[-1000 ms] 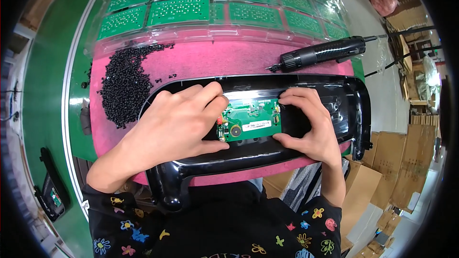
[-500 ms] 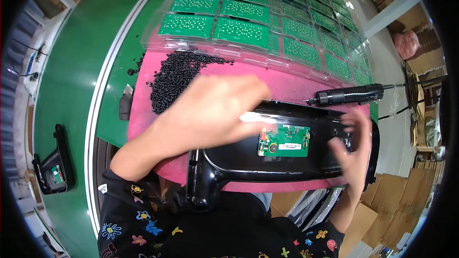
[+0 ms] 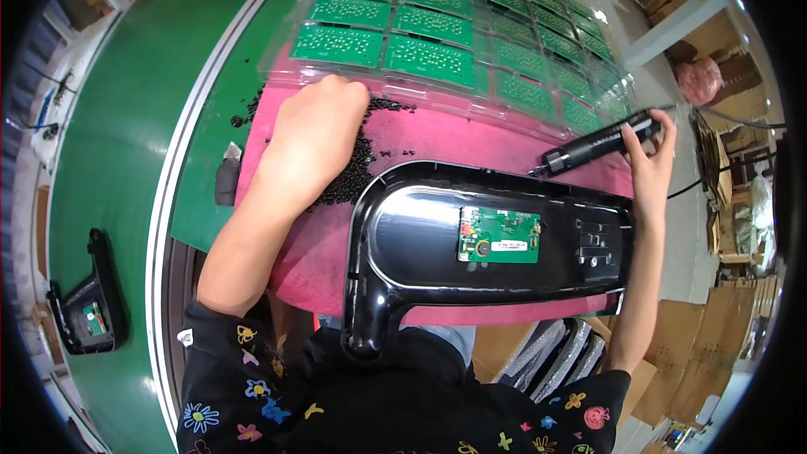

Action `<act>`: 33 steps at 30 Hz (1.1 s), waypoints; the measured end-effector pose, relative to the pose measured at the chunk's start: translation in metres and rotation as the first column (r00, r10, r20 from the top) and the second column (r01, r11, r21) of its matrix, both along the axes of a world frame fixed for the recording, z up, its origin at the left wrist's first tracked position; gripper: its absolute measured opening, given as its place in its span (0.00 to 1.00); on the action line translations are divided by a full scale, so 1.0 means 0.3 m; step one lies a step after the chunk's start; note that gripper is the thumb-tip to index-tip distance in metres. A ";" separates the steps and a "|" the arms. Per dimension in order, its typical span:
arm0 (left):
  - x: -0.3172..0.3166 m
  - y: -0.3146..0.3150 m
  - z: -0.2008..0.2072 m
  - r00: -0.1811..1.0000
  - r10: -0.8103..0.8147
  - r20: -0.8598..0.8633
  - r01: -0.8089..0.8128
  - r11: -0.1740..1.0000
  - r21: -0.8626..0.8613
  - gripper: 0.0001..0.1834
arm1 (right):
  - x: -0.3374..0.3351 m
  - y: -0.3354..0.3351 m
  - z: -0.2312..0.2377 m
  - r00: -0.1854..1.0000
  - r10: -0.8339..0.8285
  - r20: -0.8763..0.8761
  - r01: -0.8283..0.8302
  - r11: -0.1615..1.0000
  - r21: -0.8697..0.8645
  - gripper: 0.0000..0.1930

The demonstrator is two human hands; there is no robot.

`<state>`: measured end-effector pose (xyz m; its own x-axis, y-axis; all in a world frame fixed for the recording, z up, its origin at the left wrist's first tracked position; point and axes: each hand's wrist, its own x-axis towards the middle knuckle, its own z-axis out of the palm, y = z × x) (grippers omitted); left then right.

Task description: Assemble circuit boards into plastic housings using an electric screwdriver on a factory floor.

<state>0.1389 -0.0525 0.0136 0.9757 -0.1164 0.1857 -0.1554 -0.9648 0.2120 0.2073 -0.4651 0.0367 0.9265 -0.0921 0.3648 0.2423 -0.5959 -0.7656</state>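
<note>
A glossy black plastic housing [image 3: 437,290] lies in front of me on a pink mat [image 3: 496,143]. Inside it sits a green circuit board [image 3: 501,235]. My left hand [image 3: 324,122] is closed over a pile of small black screws [image 3: 357,168], and its fingertips are hidden behind the knuckles. Beyond the housing's right end, my right hand [image 3: 651,164] grips a black electric screwdriver [image 3: 593,147] by its rear part. The tool is tilted, its tip toward the left and low near the mat.
Clear plastic trays [image 3: 483,88] of green boards stand at the far side. A second black housing [image 3: 88,303] with a board lies on the green surface [image 3: 126,160] at left. A dark wrapped piece [image 3: 227,181] is beside the mat. Cardboard boxes [image 3: 672,345] stand lower right.
My left hand has moved from above the housing up and left to the screw pile. My right hand has left the housing's right end and taken hold of the screwdriver. The housing has shifted slightly.
</note>
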 end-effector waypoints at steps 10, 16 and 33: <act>0.010 0.025 -0.014 1.000 0.014 0.013 -0.013 0.997 -0.075 0.04 | -0.072 0.323 0.007 0.946 0.323 -0.030 -0.144 0.500 0.854 0.15; 0.000 -0.119 0.069 0.884 -0.420 0.203 0.451 0.658 -0.603 0.06 | -0.204 0.347 0.100 0.926 0.282 0.252 -0.283 0.078 0.956 0.09; -0.076 -0.193 0.023 0.713 -0.693 -0.105 -0.040 0.110 -0.993 0.06 | -0.443 0.483 0.151 0.660 0.438 0.610 -0.719 0.133 0.682 0.13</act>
